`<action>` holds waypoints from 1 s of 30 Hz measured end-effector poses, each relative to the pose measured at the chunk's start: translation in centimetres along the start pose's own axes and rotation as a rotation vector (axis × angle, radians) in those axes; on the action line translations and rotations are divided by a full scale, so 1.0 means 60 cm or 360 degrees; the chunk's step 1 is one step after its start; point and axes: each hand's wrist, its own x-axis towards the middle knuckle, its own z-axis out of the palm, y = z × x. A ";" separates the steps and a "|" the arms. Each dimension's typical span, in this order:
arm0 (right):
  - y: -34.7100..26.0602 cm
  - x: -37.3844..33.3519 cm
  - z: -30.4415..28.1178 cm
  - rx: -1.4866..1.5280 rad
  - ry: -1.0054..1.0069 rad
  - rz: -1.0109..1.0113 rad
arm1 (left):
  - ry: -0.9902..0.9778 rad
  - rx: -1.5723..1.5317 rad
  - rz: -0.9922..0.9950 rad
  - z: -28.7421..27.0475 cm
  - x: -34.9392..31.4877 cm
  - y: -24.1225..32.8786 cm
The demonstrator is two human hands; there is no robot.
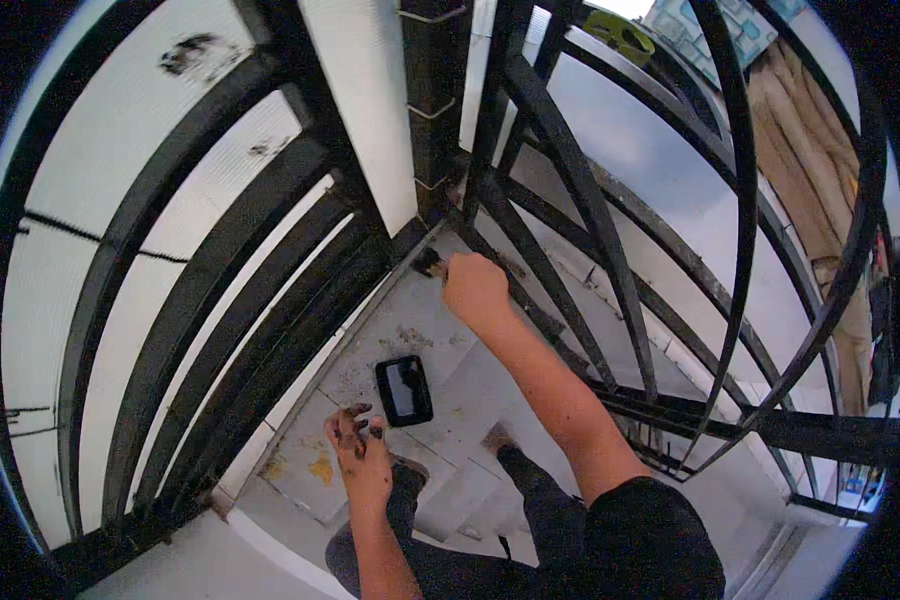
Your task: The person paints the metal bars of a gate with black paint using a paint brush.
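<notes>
My right hand (474, 290) is closed around a paintbrush (429, 263) with dark bristles. The arm reaches forward, and the brush is at the far corner, close to the foot of the black railing. Much of the brush's handle is hidden by my fist. My left hand (360, 450) is raised over the floor with its fingers apart and half curled, holding nothing; dark stains cover the fingertips. Just beyond it, a small black tray (383, 394) lies on the tiles, with a shiny, dark grey surface inside.
Black slatted railings (220, 215) rise on the left, and curved black bars (610, 240) on the right. They meet at a dark post (435, 100). The pale tiled floor (450, 400) has yellow stains (320, 468) and dark specks. Brown cloth (805, 170) hangs beyond the right bars.
</notes>
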 end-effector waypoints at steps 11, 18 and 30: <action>-0.020 0.005 0.015 0.0563 0.0047 0.0623 | -0.0097 0.0680 -0.0007 0.017 0.007 0.006; -0.012 0.008 0.009 0.0687 0.0039 0.0635 | -0.0116 0.0716 -0.0139 0.031 0.014 0.024; -0.021 0.011 0.021 0.0685 0.0072 0.0688 | -0.0223 0.0866 0.0257 0.022 0.033 -0.002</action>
